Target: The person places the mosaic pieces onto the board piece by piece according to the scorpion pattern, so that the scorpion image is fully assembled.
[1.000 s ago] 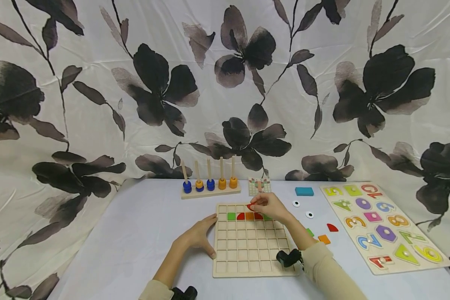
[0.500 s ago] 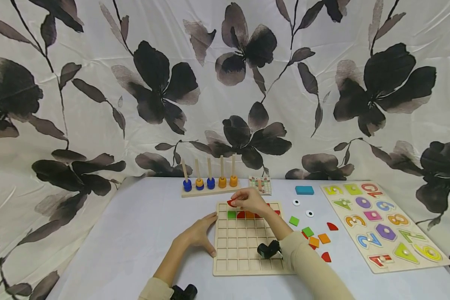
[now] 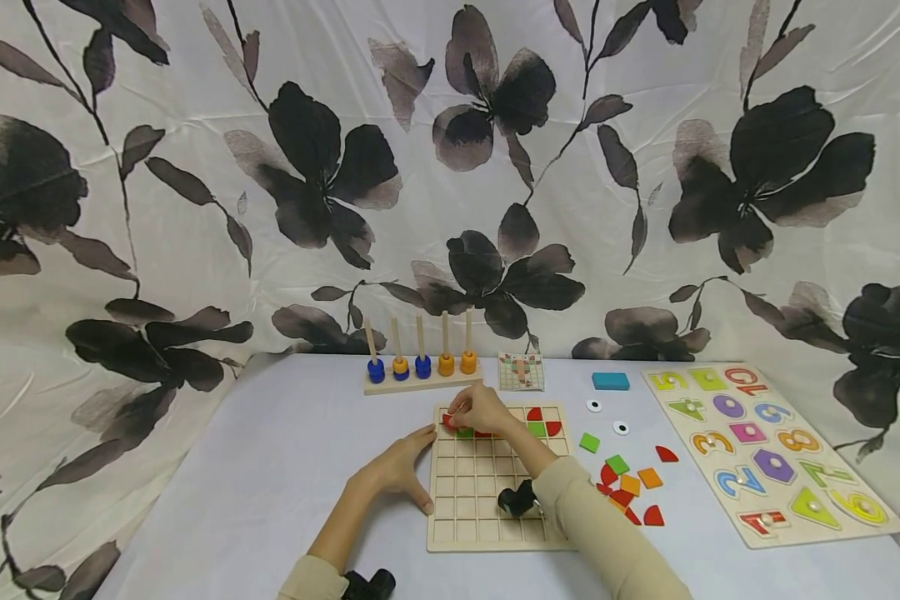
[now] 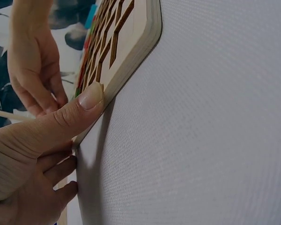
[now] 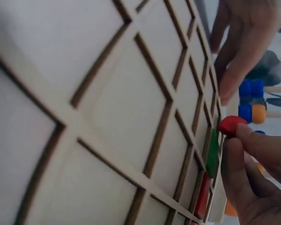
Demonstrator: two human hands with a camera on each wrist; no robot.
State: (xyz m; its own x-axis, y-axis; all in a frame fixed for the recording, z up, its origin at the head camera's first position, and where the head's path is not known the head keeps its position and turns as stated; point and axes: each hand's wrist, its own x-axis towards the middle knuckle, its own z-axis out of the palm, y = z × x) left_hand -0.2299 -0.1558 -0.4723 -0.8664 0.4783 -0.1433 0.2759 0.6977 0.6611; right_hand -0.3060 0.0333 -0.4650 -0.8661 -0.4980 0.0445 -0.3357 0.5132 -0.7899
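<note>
A wooden grid board (image 3: 474,506) lies flat on the white table. My left hand (image 3: 392,468) rests against its left edge, with thumb and fingers spread apart; in the left wrist view the thumb (image 4: 90,97) touches the board's side. At the far left corner of the grid, my right hand (image 3: 482,411) pinches a red quarter-circle piece (image 5: 232,124) between thumb and fingertips, over a cell beside a green square (image 5: 212,153). Other red and green pieces (image 3: 536,429) sit in the far rows, partly hidden by the right hand.
Loose red, orange and green pieces (image 3: 650,477) lie right of the board. Behind it stand a peg stacker (image 3: 427,382) with blue and orange beads and a pattern card (image 3: 521,372). A number puzzle board (image 3: 772,458), a blue block (image 3: 611,381) and two eye discs (image 3: 621,427) are farther right.
My right hand has moved left across the far rows with the red quarter-circle and lowered it at the far left corner. The left hand has stayed at the board's edge.
</note>
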